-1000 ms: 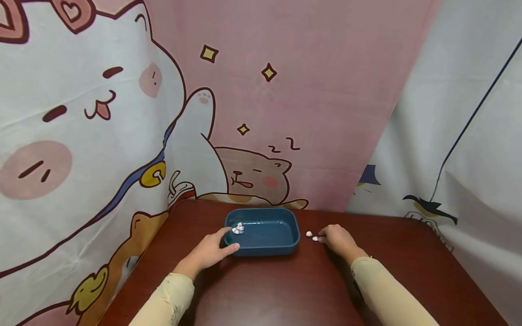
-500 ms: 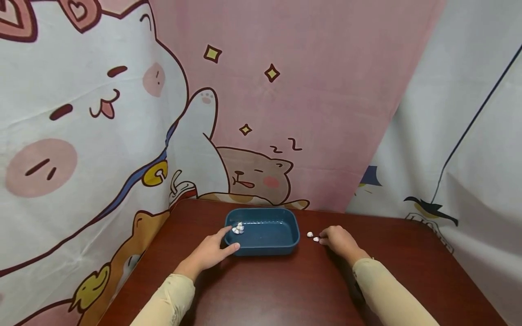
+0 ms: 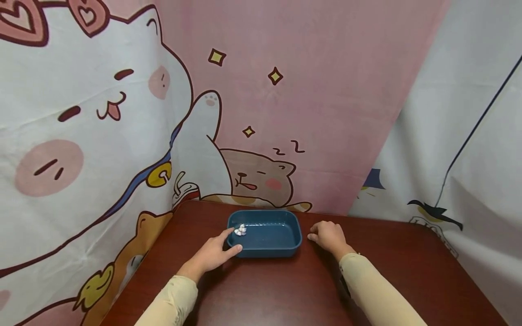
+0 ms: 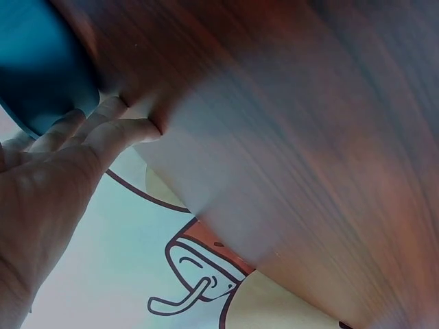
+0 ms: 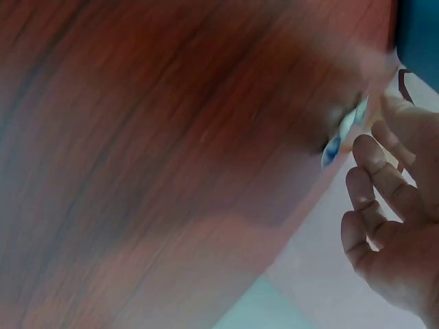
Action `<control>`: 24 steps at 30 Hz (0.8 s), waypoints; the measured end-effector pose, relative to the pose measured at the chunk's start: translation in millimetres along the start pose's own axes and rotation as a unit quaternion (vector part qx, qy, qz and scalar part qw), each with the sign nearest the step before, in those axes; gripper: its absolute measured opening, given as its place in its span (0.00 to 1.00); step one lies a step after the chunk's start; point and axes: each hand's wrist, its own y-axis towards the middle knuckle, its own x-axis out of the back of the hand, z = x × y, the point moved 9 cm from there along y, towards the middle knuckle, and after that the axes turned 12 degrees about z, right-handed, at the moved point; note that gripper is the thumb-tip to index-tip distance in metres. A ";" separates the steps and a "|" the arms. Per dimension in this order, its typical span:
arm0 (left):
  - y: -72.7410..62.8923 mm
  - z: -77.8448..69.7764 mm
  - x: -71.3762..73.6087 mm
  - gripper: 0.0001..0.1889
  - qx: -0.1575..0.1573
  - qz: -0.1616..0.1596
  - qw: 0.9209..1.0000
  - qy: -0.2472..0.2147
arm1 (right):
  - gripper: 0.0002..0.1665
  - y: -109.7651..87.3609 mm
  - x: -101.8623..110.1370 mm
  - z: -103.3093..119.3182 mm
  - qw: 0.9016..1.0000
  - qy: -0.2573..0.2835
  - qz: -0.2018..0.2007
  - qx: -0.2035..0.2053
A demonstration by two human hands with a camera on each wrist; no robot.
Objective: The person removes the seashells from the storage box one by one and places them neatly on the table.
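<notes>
Left hand (image 3: 212, 253), pale sleeve (image 3: 171, 299): we recorded it at the near left corner of the blue tray (image 3: 269, 253), thumb and index finger spread apart and touching the tray.
White pieces (image 3: 241, 230): we found a small cluster inside the tray, at its left end.
Tray, rectangular, rounded corners: we noted it near the far edge of the bench (image 3: 261, 290), closer to the far left corner than the far right.
Right hand (image 3: 329, 236): we listed it just right of the tray, fingers bent.
White-and-blue pieces (image 5: 343, 133): we saw these beside its fingertips on the bench; whether the fingers were clamped on any, we could not tell.
</notes>
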 end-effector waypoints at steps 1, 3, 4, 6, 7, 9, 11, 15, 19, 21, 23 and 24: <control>0.4 -0.3 -0.8 0.43 -0.002 -0.001 1.000 0.000 | 0.11 0.7 -1.1 1.4 1.000 -0.006 0.000 -0.001; 0.9 -0.5 -1.9 0.43 -0.004 -0.001 1.000 0.001 | 0.09 2.2 -3.1 4.3 1.000 -0.013 0.002 0.001; 1.0 -0.3 -2.3 0.42 -0.003 -0.001 1.000 0.000 | 0.09 2.7 -3.9 6.1 1.000 -0.013 0.004 0.004; 1.6 0.6 -2.9 0.42 -0.001 -0.002 1.000 0.001 | 0.07 3.2 -4.2 10.7 1.000 -0.011 0.007 0.013; 1.9 0.8 -3.0 0.42 0.000 -0.002 1.000 0.001 | 0.07 3.6 -4.6 12.8 1.000 -0.009 0.009 0.017; 2.5 1.7 -3.4 0.43 0.003 -0.001 1.000 -0.001 | 0.05 3.6 -5.3 16.9 1.000 -0.010 0.013 0.025; 2.8 2.0 -2.8 0.43 0.003 -0.001 1.000 0.001 | 0.04 2.5 -5.3 20.0 0.999 -0.012 0.014 0.028; 3.0 3.0 -1.3 0.44 0.007 0.000 1.000 0.001 | 0.04 0.1 -5.7 21.7 1.000 -0.013 0.009 0.026; 3.0 3.9 -1.3 0.43 0.012 0.001 1.000 0.000 | 0.05 -1.4 -6.4 21.7 1.000 -0.014 0.004 0.027; 3.1 4.3 -1.7 0.43 0.013 0.001 1.000 0.000 | 0.07 -2.1 -6.6 20.5 1.000 -0.012 0.004 0.026; 2.9 4.8 -1.8 0.43 0.014 0.002 1.000 -0.002 | 0.07 -3.8 -4.8 18.5 1.000 -0.011 -0.001 0.025; 2.6 5.2 -1.7 0.43 0.015 0.002 1.000 -0.003 | 0.08 -4.7 -3.3 16.2 1.000 -0.006 -0.005 0.021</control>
